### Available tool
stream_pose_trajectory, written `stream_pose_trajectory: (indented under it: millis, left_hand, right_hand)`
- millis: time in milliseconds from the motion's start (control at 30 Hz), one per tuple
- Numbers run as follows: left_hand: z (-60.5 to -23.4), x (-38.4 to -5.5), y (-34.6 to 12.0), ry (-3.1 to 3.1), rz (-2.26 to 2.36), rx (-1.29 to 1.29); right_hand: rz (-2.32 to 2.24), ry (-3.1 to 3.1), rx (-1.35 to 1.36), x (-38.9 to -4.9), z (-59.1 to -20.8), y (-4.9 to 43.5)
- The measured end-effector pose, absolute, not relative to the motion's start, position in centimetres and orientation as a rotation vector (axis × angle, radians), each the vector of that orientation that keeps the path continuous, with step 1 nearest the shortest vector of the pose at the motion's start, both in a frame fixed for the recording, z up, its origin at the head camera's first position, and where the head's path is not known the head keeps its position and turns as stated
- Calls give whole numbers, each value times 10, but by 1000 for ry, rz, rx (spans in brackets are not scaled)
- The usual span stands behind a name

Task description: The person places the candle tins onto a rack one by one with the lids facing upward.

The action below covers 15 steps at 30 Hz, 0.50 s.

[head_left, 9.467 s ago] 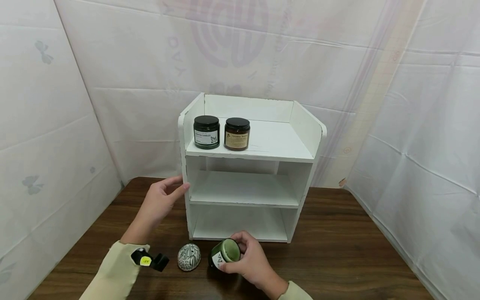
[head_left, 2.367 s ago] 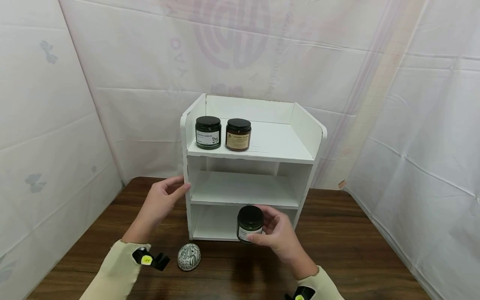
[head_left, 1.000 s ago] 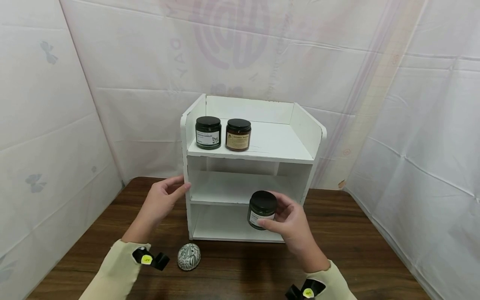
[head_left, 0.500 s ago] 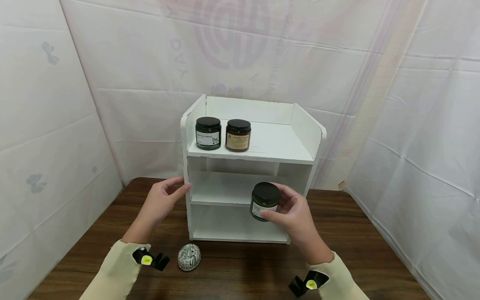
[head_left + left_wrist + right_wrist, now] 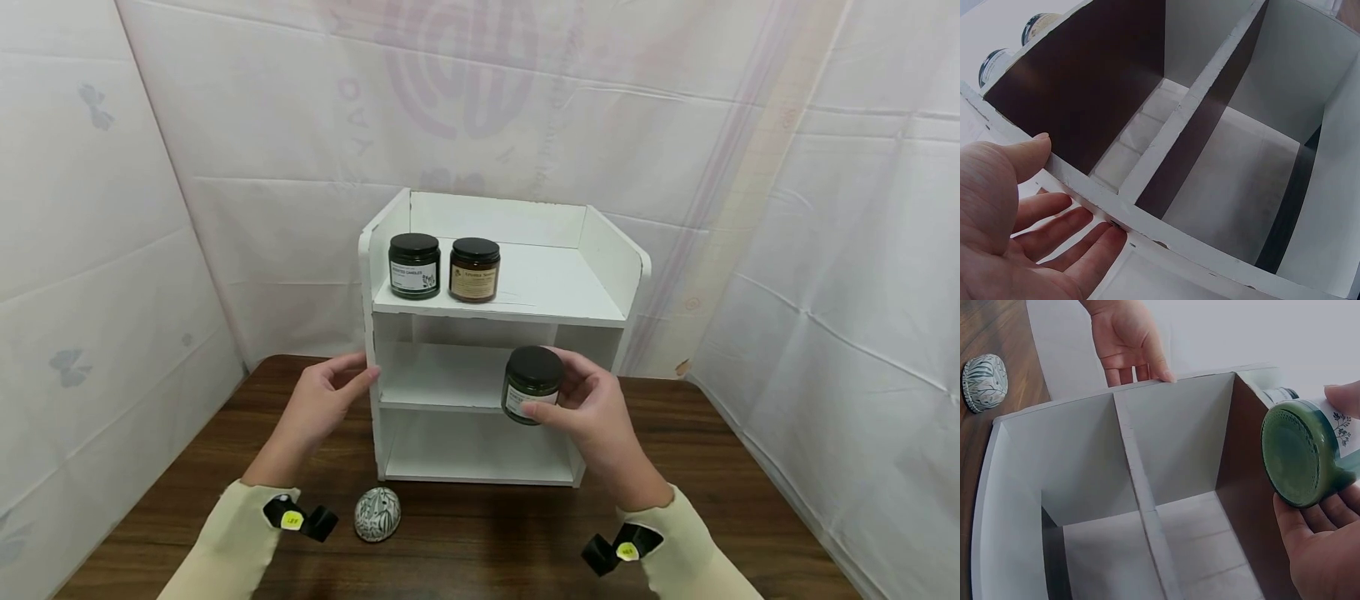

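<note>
My right hand (image 5: 596, 412) grips a green glass candle jar (image 5: 532, 386) with a black lid and white label. The jar is upright, in front of the right part of the middle shelf of a white shelf unit (image 5: 498, 318). Its green base faces the camera in the right wrist view, with the thumb over the label and fingers beneath. My left hand (image 5: 318, 408) rests at the unit's left side panel. In the left wrist view its thumb touches the front edge, and its extended fingers (image 5: 1100, 250) lie along the outer side.
Two lidded candle jars, one green (image 5: 414, 267) and one amber (image 5: 474, 271), stand on the top shelf's left part. A round patterned tin (image 5: 377, 514) lies on the wooden table (image 5: 697, 475) before the unit. White cloth walls (image 5: 285, 242) surround the table.
My right hand has raised the candle jar from low over the table, where it was tipped, to upright at middle-shelf height and further right. My left hand has stayed at the side panel.
</note>
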<state>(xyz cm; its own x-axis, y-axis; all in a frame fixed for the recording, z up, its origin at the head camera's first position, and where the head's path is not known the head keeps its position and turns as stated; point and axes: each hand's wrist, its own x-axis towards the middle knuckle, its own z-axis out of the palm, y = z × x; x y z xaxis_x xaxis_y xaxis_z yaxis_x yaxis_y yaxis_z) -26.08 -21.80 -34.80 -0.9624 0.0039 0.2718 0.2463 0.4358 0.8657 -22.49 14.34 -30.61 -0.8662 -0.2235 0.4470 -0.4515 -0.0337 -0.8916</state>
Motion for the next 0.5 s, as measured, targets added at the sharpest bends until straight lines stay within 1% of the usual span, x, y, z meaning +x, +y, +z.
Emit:
stream_pose_trajectory:
  millis: [500]
  left_hand:
    - [-349, -261, -219, -2467, -1531, -220]
  right_hand:
    - [2007, -2040, 750, -232, -284, 145]
